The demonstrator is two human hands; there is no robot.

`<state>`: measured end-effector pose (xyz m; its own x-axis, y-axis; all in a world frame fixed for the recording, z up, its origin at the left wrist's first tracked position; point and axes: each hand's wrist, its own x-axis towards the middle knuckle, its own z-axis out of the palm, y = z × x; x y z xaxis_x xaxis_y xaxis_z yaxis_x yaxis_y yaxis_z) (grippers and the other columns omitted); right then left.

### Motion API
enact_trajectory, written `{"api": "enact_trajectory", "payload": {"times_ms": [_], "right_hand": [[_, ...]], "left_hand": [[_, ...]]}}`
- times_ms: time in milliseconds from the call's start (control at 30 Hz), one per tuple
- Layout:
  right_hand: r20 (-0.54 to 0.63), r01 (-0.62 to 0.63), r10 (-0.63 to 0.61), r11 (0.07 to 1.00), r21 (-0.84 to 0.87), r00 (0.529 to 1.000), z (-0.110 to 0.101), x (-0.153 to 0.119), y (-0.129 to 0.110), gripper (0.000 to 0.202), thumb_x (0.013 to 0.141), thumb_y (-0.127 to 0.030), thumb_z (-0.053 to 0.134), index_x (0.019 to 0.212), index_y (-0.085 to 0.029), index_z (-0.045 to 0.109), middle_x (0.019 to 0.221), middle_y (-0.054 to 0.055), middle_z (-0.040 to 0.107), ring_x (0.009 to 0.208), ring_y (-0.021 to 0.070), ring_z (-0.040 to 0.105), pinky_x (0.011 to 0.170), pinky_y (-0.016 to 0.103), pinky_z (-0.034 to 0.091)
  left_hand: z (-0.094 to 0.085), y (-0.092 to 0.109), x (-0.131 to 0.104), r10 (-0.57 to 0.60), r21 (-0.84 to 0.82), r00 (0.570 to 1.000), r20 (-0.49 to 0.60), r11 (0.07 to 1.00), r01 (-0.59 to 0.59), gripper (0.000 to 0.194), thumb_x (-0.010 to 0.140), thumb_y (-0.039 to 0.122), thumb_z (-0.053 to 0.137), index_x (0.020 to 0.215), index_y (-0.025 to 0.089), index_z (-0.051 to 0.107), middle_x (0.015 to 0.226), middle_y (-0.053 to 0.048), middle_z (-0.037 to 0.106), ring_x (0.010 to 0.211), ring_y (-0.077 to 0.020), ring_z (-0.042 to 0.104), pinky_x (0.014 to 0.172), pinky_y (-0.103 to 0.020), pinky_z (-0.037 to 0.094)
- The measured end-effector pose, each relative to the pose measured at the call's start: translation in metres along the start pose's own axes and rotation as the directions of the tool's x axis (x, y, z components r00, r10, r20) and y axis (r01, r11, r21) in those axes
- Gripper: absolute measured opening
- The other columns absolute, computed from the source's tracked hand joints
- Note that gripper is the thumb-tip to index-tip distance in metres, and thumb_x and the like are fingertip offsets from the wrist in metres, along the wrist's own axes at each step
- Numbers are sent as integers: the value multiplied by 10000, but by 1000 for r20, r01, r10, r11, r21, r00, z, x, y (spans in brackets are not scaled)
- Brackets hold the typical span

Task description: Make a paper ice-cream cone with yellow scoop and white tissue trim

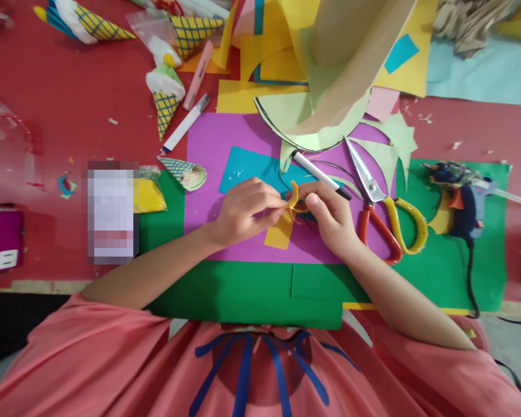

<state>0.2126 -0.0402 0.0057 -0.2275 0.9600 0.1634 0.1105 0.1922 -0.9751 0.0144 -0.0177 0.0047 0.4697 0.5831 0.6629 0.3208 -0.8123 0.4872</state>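
Both hands meet over a purple sheet [243, 246] in front of me. My left hand [245, 211] pinches one end of a small yellow paper strip piece [294, 194], which has curled, narrow strips. From the other side, my right hand [330, 214] grips the same piece between thumb and fingers. Below the fingertips lies a flat yellow paper rectangle [278, 231]. A black-capped white marker [316, 171] rests just beyond my right hand. Scissors [373, 197] with one red and one yellow handle lie partly open to its right.
A hot glue gun [471, 208] with a cord lies on green paper [243, 295] at right. Pale green card pieces [342, 124] stand and lie at the back. Small paper ice cream cones [167, 107] and markers [186, 124] are at the left back. A yellow packet [150, 196] sits left.
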Motion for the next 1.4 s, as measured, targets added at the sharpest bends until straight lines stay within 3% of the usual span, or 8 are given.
{"api": "enact_trajectory", "payload": {"times_ms": [100, 200, 300, 433, 767, 1033, 1200, 1400], "right_hand": [[-11, 216, -228, 934, -284, 974, -1, -2, 1, 178, 910, -404, 641, 907, -226, 627, 955, 56, 666, 948, 207, 645, 847, 385, 533], [-40, 269, -325, 841, -470, 945, -1, -3, 2, 224, 840, -416, 724, 945, -234, 647, 1038, 84, 645, 990, 249, 633, 855, 437, 530], [-31, 309, -385, 785, -537, 923, -1, -4, 1, 140, 855, -327, 711, 948, -238, 655, 977, 71, 641, 923, 230, 633, 794, 416, 527], [-21, 314, -362, 836, -450, 932, -1, -2, -2, 65, 902, -177, 612, 904, -239, 629, 858, 27, 666, 831, 182, 651, 733, 358, 529], [-51, 245, -268, 931, -271, 962, 4, -3, -4, 65, 895, -170, 626, 846, -213, 630, 800, 15, 689, 779, 154, 659, 722, 310, 534], [-3, 247, -258, 927, -281, 966, 3, -3, -6, 82, 915, -204, 601, 844, -224, 636, 793, 18, 697, 780, 165, 666, 713, 324, 540], [9, 311, -326, 890, -333, 945, 4, -4, -3, 68, 903, -188, 614, 857, -234, 634, 810, 20, 704, 791, 174, 670, 718, 334, 540], [-13, 310, -330, 898, -312, 944, 3, -4, -3, 89, 886, -143, 631, 855, -227, 628, 802, 14, 696, 787, 163, 665, 727, 326, 547]], "left_hand": [[2, -1, 0, -52, 36, 998, -24, 998, 52, 26, 907, 195, 645, 898, 195, 621, 802, 10, 733, 755, -113, 674, 728, -254, 503], [4, -2, 0, -74, 41, 996, -39, 996, 76, 46, 903, 194, 651, 875, 190, 615, 792, 4, 728, 747, -114, 667, 720, -253, 507], [6, -1, 0, -104, 5, 994, -27, 995, 104, 68, 913, 205, 640, 855, 193, 606, 772, 8, 714, 741, -112, 659, 705, -245, 512], [5, 0, 1, -76, -99, 996, 52, 992, 80, 70, 935, 261, 609, 916, 193, 602, 830, -6, 719, 811, -123, 671, 762, -255, 528], [6, -3, 1, -122, -102, 988, 98, 986, 132, 250, 896, 431, 653, 875, 211, 535, 781, 11, 658, 734, -131, 600, 711, -274, 488], [5, -1, 2, -136, -82, 986, 98, 986, 144, 127, 896, 320, 613, 900, 220, 534, 793, 11, 662, 748, -136, 616, 725, -288, 486], [4, 0, 2, -98, -39, 992, 73, 994, 101, 285, 857, 418, 674, 1017, 217, 552, 950, -37, 698, 943, -189, 650, 840, -335, 501], [4, 0, 1, -96, -13, 993, 74, 995, 97, 249, 865, 376, 643, 1030, 215, 548, 1010, -53, 704, 987, -198, 658, 869, -351, 488]]}}
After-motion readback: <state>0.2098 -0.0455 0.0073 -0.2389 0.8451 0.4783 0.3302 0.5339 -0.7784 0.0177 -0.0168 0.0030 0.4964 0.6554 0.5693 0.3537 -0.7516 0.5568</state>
